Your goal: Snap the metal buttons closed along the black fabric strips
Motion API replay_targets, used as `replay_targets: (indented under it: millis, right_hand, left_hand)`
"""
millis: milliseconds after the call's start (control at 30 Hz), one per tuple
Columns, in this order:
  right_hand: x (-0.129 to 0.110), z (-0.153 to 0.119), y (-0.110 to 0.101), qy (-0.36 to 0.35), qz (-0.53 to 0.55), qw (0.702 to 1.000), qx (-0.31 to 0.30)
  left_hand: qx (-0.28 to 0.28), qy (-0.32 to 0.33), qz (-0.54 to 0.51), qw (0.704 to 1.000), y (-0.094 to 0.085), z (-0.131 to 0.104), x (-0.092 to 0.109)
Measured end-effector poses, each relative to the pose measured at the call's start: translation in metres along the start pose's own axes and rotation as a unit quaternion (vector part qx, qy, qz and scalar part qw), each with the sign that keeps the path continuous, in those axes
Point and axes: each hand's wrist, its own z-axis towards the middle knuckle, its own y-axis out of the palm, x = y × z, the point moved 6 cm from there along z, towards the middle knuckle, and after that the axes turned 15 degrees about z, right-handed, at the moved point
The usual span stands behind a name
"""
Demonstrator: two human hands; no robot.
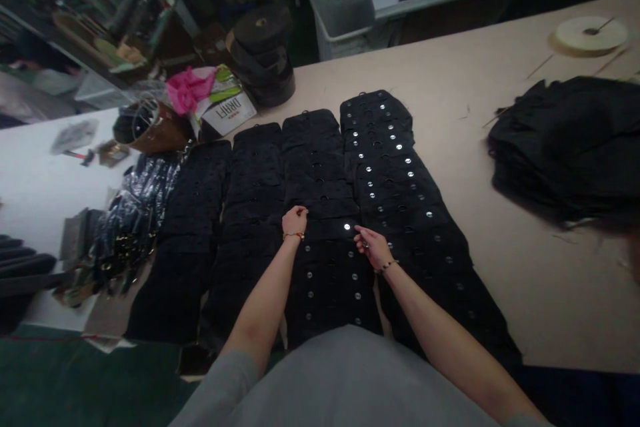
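"Far left, the brown tub [167, 135] holds dark stuff; pink plastic [190, 88] tops the white box [227, 115]!"

"Left hand [295, 221]: fingertips pinched together, on what I can't tell, over black cloth [330, 293] on the surface [450, 113]. A light touch should keep it flat."

"Behind, a pale bin [345, 47], contents unclear."

"Right hand [373, 248]: half-curled beside a shiny disc [347, 227], hold unclear; steady fingertips look best!"

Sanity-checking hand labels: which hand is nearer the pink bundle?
Left. The left hand is at the third black row's left edge, below and right of the pink bundle; the right hand is farther off, by the row's right edge.
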Motion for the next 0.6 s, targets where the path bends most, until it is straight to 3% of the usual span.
replay_targets:
  millis: [167,300,400,500,600]
  right_hand:
    - [-0.016,0.009,0.005,0.007,-0.031,0.997,0.072]
    - [-0.036,0.029,0.021,-0.002,-0.063,0.996,0.062]
    - [-0.048,0.047,0.032,-0.010,-0.086,0.995,0.040]
    - [-0.052,0.064,0.036,0.001,-0.088,0.996,0.013]
    - [-0.051,0.074,0.033,0.021,-0.089,0.996,-0.013]
  left_hand:
    - [0.013,-0.012,0.008,1.000,0.001,0.003,-0.003]
    - [0.040,0.093,0.001,0.995,0.000,0.000,0.007]
    - [0.047,0.136,0.003,0.990,-0.002,-0.003,0.009]
    - [0.057,0.121,-0.019,0.991,-0.010,-0.002,0.004]
    - [0.027,0.051,-0.048,0.997,-0.012,0.002,-0.008]
